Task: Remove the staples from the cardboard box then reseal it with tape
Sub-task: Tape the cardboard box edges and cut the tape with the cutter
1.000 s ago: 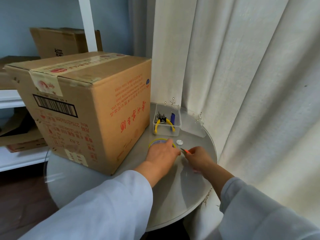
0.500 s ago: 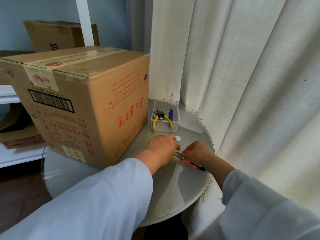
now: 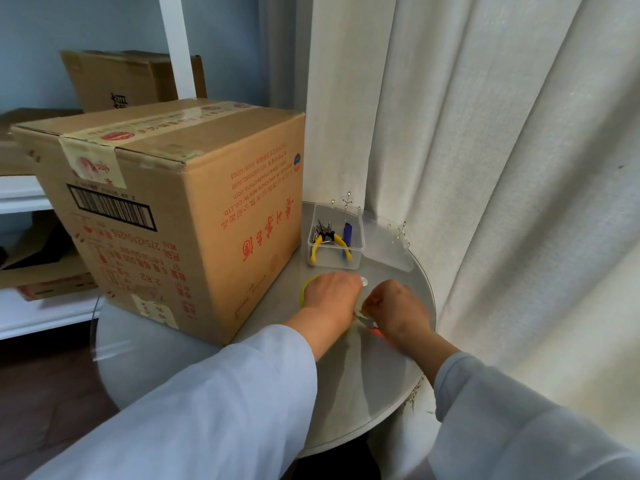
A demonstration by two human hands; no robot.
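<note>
Since prev frame our right hand (image 3: 398, 306) pulled back w/ red-handled cutters (image 3: 369, 323); left hand (image 3: 330, 292) grips tape roll (image 3: 306, 289). Cardboard box (image 3: 166, 209) sits on table's (image 3: 346, 393) left: stiff, prob heavy, grab bottom edges.

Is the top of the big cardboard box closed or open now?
Closed. The flaps of the cardboard box lie flat, and a printed tape strip runs along their seam and down the side.
</note>
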